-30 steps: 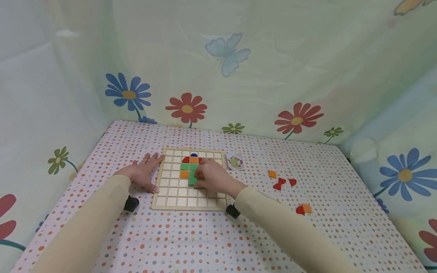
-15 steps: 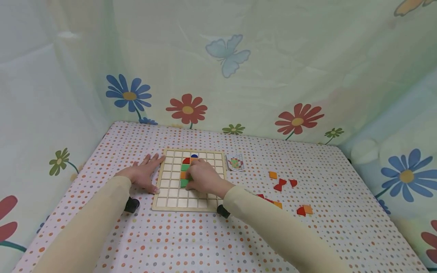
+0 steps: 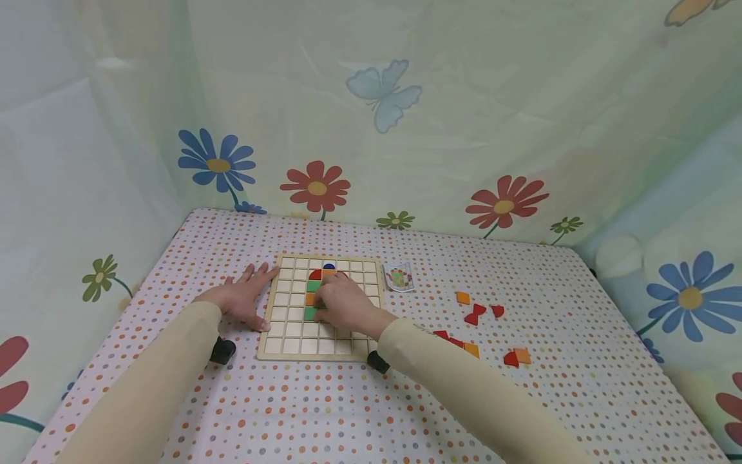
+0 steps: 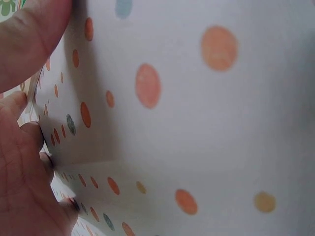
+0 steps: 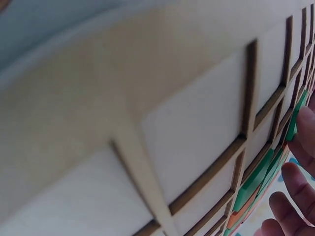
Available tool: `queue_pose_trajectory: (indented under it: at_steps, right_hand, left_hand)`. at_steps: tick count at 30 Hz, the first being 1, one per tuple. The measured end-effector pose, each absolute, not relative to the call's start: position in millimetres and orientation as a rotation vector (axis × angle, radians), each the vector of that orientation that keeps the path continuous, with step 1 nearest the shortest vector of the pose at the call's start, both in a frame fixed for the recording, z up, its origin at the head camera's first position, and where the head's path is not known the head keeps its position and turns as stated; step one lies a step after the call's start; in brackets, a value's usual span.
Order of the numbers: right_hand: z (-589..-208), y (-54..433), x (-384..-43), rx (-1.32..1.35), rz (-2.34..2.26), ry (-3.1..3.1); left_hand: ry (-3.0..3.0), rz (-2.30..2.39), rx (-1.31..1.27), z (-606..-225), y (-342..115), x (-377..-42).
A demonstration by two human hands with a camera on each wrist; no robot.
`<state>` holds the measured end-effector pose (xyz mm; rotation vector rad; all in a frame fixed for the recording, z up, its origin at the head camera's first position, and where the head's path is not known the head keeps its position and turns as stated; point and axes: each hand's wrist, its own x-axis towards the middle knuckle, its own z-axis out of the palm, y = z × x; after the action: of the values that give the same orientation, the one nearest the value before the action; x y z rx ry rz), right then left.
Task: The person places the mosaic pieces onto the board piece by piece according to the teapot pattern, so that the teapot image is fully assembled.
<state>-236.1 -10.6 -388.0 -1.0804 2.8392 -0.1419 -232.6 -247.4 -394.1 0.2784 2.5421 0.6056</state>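
A wooden grid board [image 3: 272, 345] lies on the table. My left hand [image 3: 240, 299] rests flat and spread, fingertips and thumb at the board's left edge. Over the middle of the board, my right hand [image 3: 348, 306] pinches a green square tile [image 3: 310, 314] at the cell below an orange tile [image 3: 310, 299]. In the right wrist view, thumb and finger sit on that green tile [image 5: 296, 118], which stands slightly raised. Above are another green tile [image 3: 313, 285], a red rounded tile [image 3: 315, 275] and a blue tile [image 3: 329, 266]. The right hand hides other tiles.
A small pattern card [image 3: 399, 277] lies right of the board. Farther right are loose pieces: an orange square [image 3: 463, 298], red pieces [image 3: 475, 314], and a red piece [image 3: 511, 358] against another orange square [image 3: 522, 356]. More pieces [image 3: 471, 349] lie beside the right sleeve.
My right hand has moved left with the green tile, from the middle column to the cell below the orange tile, uncovering pieces beside the sleeve. The left hand stays in place.
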Motion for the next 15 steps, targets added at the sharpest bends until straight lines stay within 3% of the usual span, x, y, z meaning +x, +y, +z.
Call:
queue_pose_trajectory:
  at_steps: [15]
  right_hand:
    - [-391.1, -12.0, -235.3, -1.032, -0.134, 2.867]
  left_hand:
    - [2.541, 0.619, 0.278, -394.1, -246.6, -231.4]
